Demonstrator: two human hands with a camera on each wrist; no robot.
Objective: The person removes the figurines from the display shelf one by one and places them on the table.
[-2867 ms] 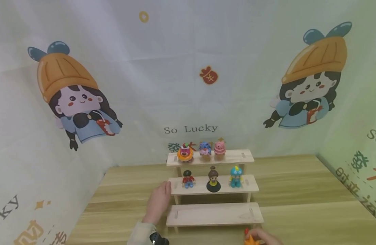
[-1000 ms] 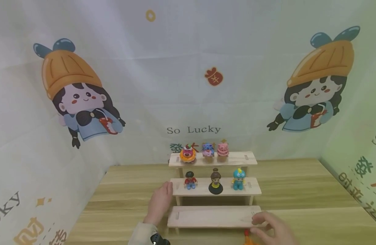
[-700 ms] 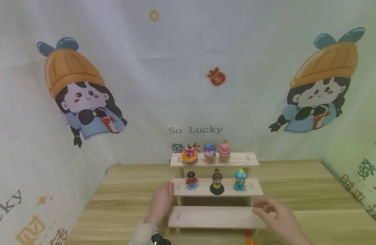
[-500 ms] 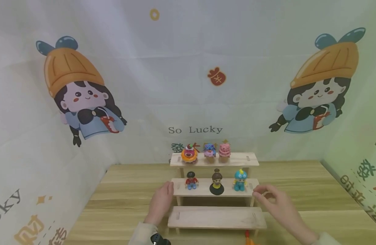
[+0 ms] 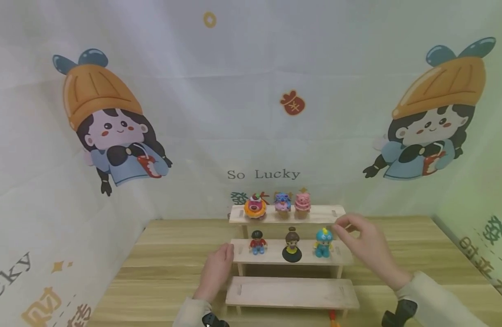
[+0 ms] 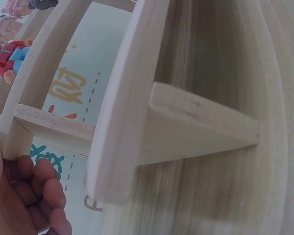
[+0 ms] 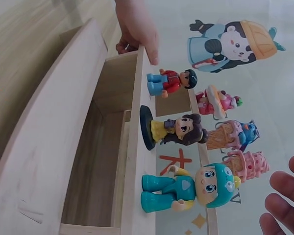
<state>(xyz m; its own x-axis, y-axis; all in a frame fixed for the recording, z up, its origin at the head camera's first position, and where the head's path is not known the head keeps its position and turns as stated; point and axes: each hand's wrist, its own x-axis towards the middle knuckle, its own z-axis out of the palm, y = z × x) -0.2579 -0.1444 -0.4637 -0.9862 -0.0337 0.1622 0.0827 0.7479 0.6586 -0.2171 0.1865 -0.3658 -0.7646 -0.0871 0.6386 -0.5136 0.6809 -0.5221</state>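
Observation:
At the left end of the middle wooden shelf [image 5: 273, 256], my left hand [image 5: 216, 270] grips the end, its fingers curled below the board in the left wrist view [image 6: 29, 196]. My right hand [image 5: 367, 245] hovers beside the turquoise figure [image 5: 323, 245], near the right ends of the upper two shelves. Its fingers are loosely bent, and the right wrist view shows them spread and holding nothing [image 7: 286, 200]. A doll on a black base [image 5: 292, 245] and a red-jacketed figure [image 5: 257, 243] stand on the same shelf.
The top shelf [image 5: 322, 213] bears a donut-ringed toy [image 5: 255, 209], a blue cone toy [image 5: 282, 204] and a pink cone toy [image 5: 302, 205]. The bottom shelf [image 5: 291, 293] is in front. An orange-and-red toy [image 5: 334, 319] lies partly visible at the front edge.
My right hand has let go of the orange toy at the front and moved up past the bottom and middle shelves. My left hand stays at the middle shelf's end. The head view has shifted slightly.

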